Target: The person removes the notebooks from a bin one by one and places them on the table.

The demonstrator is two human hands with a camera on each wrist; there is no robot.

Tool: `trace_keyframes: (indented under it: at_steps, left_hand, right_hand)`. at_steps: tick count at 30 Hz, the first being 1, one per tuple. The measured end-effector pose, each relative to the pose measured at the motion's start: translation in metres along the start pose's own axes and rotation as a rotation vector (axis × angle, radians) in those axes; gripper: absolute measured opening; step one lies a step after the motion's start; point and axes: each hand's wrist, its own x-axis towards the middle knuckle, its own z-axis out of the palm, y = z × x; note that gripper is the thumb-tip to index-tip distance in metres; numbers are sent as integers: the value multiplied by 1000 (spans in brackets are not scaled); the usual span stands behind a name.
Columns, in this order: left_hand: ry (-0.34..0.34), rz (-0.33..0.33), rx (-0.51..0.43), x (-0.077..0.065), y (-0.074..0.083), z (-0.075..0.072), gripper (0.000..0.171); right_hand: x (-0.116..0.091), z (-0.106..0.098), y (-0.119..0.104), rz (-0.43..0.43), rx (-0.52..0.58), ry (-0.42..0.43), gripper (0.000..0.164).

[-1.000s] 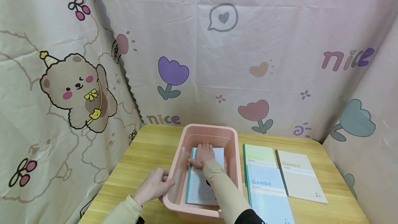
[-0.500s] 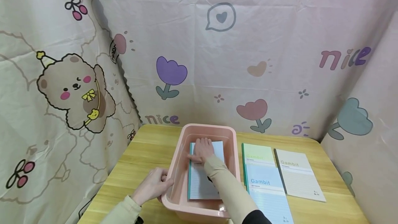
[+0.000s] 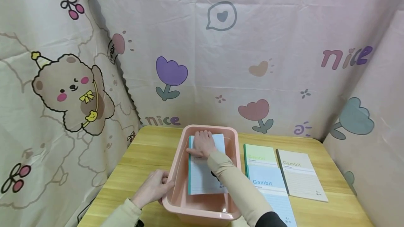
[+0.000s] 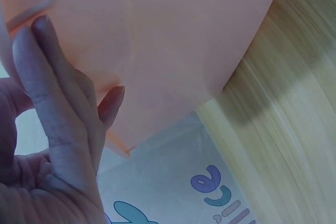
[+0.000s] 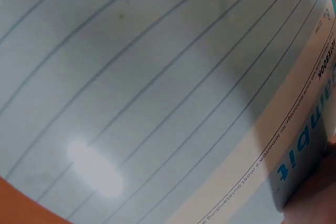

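In the head view a pale blue notebook [image 3: 205,176] with a teal spine is inside the pink plastic bin [image 3: 175,171]. My right hand [image 3: 203,144] lies over its upper part and grips it, fingertips at the far edge and thumb out toward the spine. Its ruled cover and "Gambit" lettering fill the right wrist view, with a bit of the hand [image 5: 310,198] in the lower right corner. My left hand [image 3: 153,186] grips the bin's left rim near the front corner. Up close, the left wrist view shows its fingers [image 4: 55,95] against the pink wall.
Right of the bin, a blue notebook [image 3: 269,199] overlaps a green notebook [image 3: 260,153]. A beige notebook [image 3: 301,174] lies beside them. All rest on the wooden table [image 3: 151,150]. Printed cloth [image 3: 202,62] hangs behind and on both sides.
The right hand and the notebook under it have moved toward the bin's far end, baring more bin floor in front. The left hand keeps its hold on the rim. The head view has shifted slightly.
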Motion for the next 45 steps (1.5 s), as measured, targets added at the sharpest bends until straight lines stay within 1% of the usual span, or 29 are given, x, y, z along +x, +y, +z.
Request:
trace_keyframes:
  at_steps: [4, 8, 14, 17, 21, 27, 31, 34, 37, 39, 45]
  left_hand:
    - [-13, -1, -7, -1, 0, -1, 28]
    - [-7, -1, 3, 0, 0, -1, 27]
    - [3, -8, 0, 0, 0, 0, 27]
    - [6, -6, 1, 0, 0, 1, 28]
    - [7, 0, 0, 1, 0, 1, 29]
    - [8, -5, -6, 1, -1, 2, 30]
    - [15, -6, -4, 1, 0, 2, 28]
    - [25, -4, 2, 1, 0, 3, 24]
    - [32, -5, 6, 1, 0, 4, 21]
    - [30, -9, 6, 1, 1, 3, 20]
    - [24, 1, 4, 1, 0, 3, 20]
  right_hand:
    - [2, -15, 0, -23, -17, 32, 66]
    - [2, -33, 1, -28, -8, 66, 64]
    - [3, -64, 5, -41, -7, 25, 61]
    - [3, -77, 11, -44, 20, 5, 59]
    - [3, -96, 20, -38, 53, 9, 56]
    - [-2, -132, 33, -25, 114, 57, 57]
    - [-8, -158, 39, -30, 113, 86, 54]
    - [-15, -173, 49, -33, 114, 85, 53]
    - [-26, -180, 66, -29, 115, 83, 56]
    - [-35, -180, 80, -28, 115, 87, 57]
    - [-70, -164, 128, -20, 119, 115, 55]
